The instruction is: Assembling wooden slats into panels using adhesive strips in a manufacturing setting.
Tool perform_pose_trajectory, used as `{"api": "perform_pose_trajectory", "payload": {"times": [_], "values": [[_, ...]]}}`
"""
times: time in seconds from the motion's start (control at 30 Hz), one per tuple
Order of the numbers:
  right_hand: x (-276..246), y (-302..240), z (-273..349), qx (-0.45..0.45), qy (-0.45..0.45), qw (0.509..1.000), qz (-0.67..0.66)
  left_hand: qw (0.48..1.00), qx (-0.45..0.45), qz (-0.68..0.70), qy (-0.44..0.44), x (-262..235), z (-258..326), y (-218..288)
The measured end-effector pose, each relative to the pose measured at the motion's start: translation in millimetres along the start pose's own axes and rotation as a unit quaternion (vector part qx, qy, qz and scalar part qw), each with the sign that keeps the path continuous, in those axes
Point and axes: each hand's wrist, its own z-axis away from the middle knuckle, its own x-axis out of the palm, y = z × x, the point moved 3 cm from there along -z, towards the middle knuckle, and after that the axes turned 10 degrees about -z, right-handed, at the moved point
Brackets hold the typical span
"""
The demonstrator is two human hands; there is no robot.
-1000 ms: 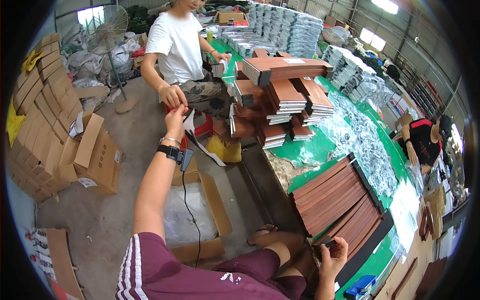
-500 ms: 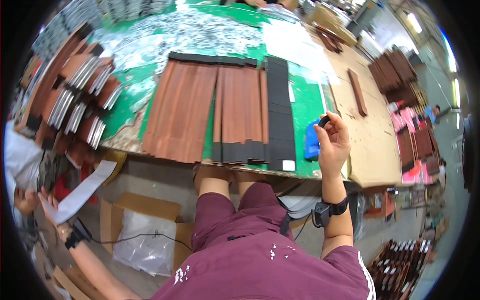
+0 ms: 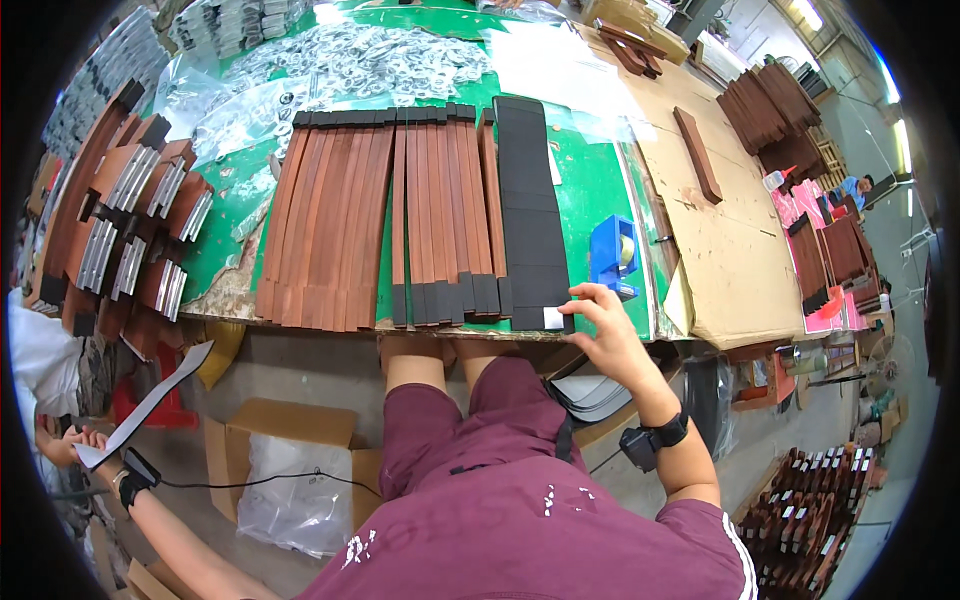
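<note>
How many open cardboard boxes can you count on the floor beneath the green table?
1: an open cardboard box on the floor left of the person's knees, with a clear plastic bag in it. Others may be hidden at the picture's edge.

I see a green-topped workbench [image 3: 600, 200] across the upper middle of the frame, cardboard sheeting [image 3: 730, 250] covering its right part. Below it lies a grey concrete floor [image 3: 310, 370] with an open cardboard box [image 3: 280, 420] at lower left. Bright daylight enters at upper right.

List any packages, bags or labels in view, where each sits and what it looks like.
Cardboard box: on the floor, left of the knees, brown, open, holding a clear plastic bag.
White label: small square by the right hand, on the black strip's near end.
Clear bags: table's far side.
</note>
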Motion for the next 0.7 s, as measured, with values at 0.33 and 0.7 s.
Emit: {"api": "perform_pose_trajectory", "payload": {"times": [0.33, 0.7], "values": [[36, 35, 8, 0.000, 0.038, 0.998, 0.049, 0.975, 0.029, -0.211, 0.063, -20, -10, 1], [45, 16, 9, 0.009, -0.034, 0.983, 0.182, 0.987, 0.026, -0.147, 0.060, -32, -21, -10]]}}
